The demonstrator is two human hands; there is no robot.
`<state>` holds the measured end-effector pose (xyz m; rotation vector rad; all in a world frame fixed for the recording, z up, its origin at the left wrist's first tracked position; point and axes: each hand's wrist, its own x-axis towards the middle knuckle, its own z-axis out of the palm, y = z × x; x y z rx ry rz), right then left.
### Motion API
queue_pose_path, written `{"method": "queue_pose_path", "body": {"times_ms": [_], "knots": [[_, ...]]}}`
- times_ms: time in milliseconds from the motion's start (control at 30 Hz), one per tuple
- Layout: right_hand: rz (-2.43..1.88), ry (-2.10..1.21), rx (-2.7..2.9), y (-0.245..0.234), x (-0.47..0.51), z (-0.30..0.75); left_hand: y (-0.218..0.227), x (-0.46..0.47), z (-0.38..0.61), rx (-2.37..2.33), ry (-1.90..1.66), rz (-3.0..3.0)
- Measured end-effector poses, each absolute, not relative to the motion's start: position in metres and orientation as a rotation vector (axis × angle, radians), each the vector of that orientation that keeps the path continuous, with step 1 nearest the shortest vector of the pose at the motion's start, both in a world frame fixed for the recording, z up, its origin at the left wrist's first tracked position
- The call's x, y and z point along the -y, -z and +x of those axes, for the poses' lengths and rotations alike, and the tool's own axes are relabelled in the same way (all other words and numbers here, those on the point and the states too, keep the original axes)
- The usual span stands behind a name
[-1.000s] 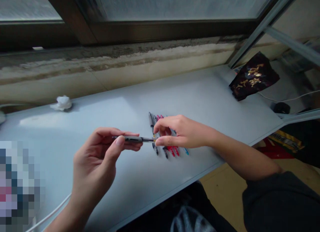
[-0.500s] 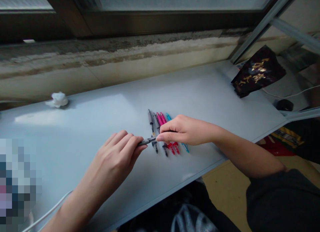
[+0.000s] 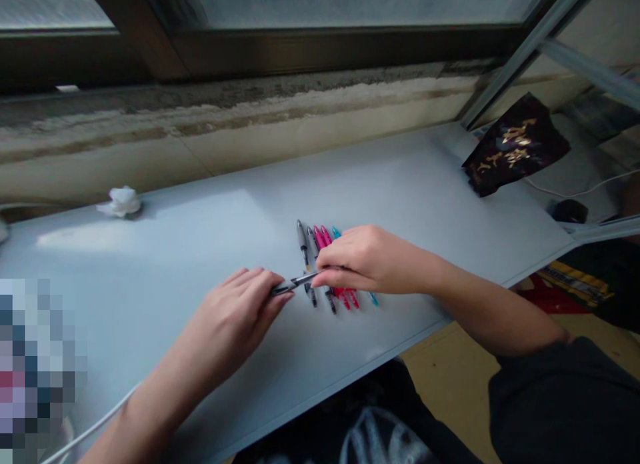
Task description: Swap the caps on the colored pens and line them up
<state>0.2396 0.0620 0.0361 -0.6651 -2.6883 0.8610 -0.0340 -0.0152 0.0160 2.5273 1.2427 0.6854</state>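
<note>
A grey and black pen [image 3: 300,280] spans the gap between my two hands, above the table. My left hand [image 3: 240,304] is closed round its left end. At the other end, my right hand [image 3: 363,259] pinches the pen between thumb and fingers. Several pens lie side by side just below and behind it: a grey pen [image 3: 303,241], a pair of pink-red pens [image 3: 320,237] and a blue pen [image 3: 373,299]. My right hand hides the middle parts of some of them.
The white table [image 3: 210,231] runs along a wall under a window. Crumpled white tissue [image 3: 123,202] lies at the back left, and a dark bag with gold lettering [image 3: 517,144] stands at the right. A white cable [image 3: 95,429] passes by my left forearm.
My right hand has turned slightly on the pen, its knuckles a little higher. My left hand has shifted slightly, and both still grip the pen. The view has moved a bit.
</note>
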Motion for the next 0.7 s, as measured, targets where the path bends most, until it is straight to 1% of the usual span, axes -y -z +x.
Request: {"method": "queue_pose_path", "body": {"times_ms": [67,133,267,467,567,700], "knots": [[-0.802,-1.044,2.552,-0.041,-0.058,0.237,-0.021,0.018,-0.036,-1.449,-0.796,2.296],[-0.846,-1.202,2.459,-0.046,-0.053,0.235,-0.024,0.022,-0.036,-1.555,-0.884,2.040],[-0.860,-1.422,2.426,-0.049,-0.050,0.232,-0.025,0.029,-0.031,-1.511,-0.957,1.708],[-0.758,-1.616,2.314,-0.046,-0.046,0.225,-0.023,0.032,-0.022,-1.456,-1.103,1.515],[-0.741,-1.606,2.299,-0.039,-0.040,0.221,-0.021,0.030,-0.011,-1.257,-1.085,1.536],[-0.609,-1.284,2.586,-0.028,-0.039,0.220,-0.020,0.029,0.000,-1.151,-1.091,1.559]]}}
